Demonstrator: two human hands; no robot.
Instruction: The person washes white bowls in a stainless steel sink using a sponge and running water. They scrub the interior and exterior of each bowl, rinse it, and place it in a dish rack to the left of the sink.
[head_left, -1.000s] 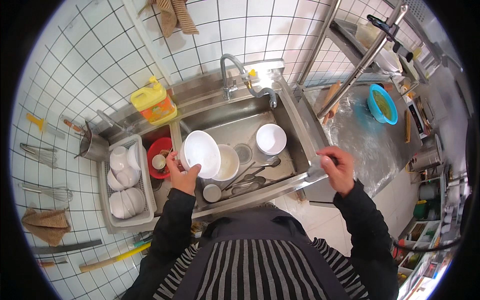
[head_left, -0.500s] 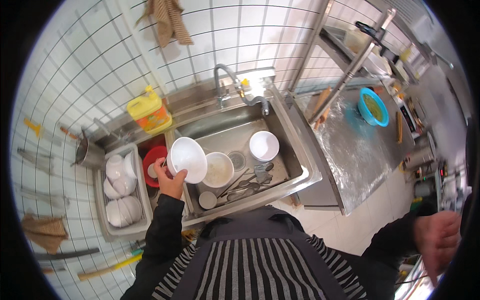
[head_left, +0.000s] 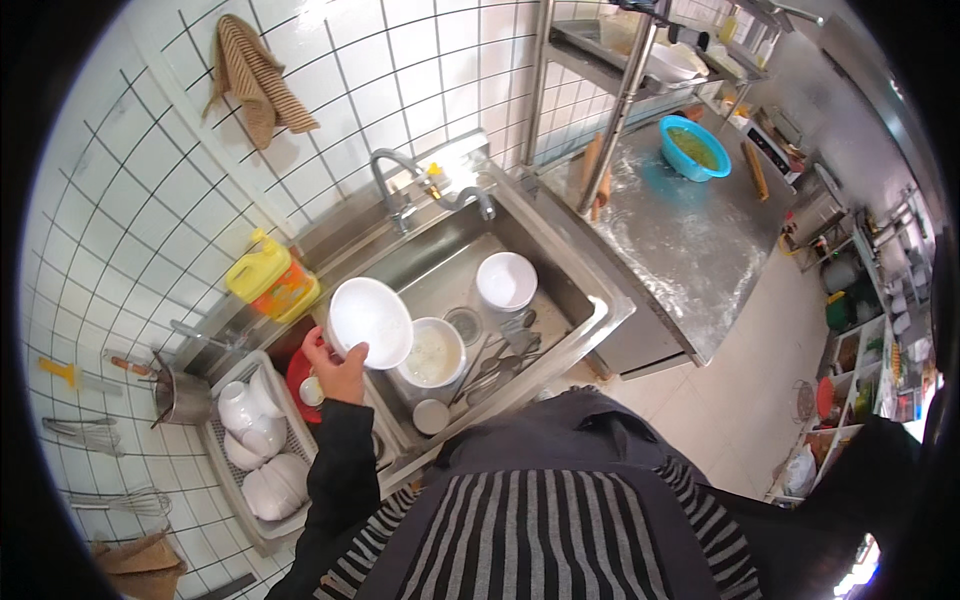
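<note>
My left hand (head_left: 336, 372) grips a white bowl (head_left: 372, 318) by its rim, thumb on the inside. The bowl is tilted over the left part of a steel sink (head_left: 560, 222). Just below it in the basin sits another white bowl (head_left: 432, 354) with cloudy liquid. Farther right stands a white bowl (head_left: 507, 281), and a small white cup (head_left: 431, 416) is near the front wall. Spoons and other utensils (head_left: 490, 376) lie along the basin's front. My right arm (head_left: 860, 470) reaches out to the right; its hand is out of sight.
A grey rack (head_left: 252, 478) of white bowls stands left of the sink, with a red basin (head_left: 300, 375) between. A yellow jug (head_left: 272, 280) and a faucet (head_left: 397, 190) are behind. To the right, a steel table (head_left: 690, 255) bears a blue basin (head_left: 694, 148).
The whole view has turned, showing more of the room at right. My right hand, seen earlier at the right edge, has gone from view. My left hand still holds the bowl.
</note>
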